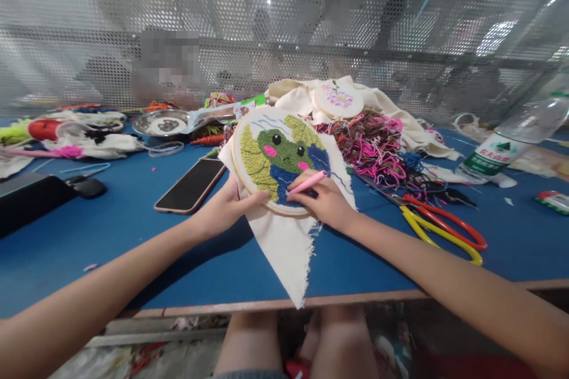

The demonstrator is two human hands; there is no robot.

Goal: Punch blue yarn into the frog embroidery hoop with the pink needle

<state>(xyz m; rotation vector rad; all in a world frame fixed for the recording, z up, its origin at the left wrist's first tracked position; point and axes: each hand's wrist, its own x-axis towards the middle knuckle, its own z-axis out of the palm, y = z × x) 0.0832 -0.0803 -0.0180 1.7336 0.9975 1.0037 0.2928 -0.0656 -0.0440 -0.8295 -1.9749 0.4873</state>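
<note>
A round wooden embroidery hoop (235, 169) holds white cloth (284, 257) with a green frog (284, 156) worked in looped yarn, among yellow-green leaves and dark blue areas. My left hand (229, 204) grips the hoop's lower left rim, thumb on top and the other fingers hidden beneath. In my right hand (332, 204) is a pink punch needle (309, 182), its tip down at the blue yarn near the hoop's lower edge. Dark blue strands show at the right of the hoop. The cloth's frayed corner hangs toward the table's front edge.
A phone (191, 185) lies left of the hoop. Red-and-yellow-handled scissors (440, 222) lie to the right, near a water bottle (498, 148). Behind are tangled yarn (377, 142), a smaller flower hoop (338, 99) and a metal dish (162, 123). A perforated metal screen (284, 23) stands beyond.
</note>
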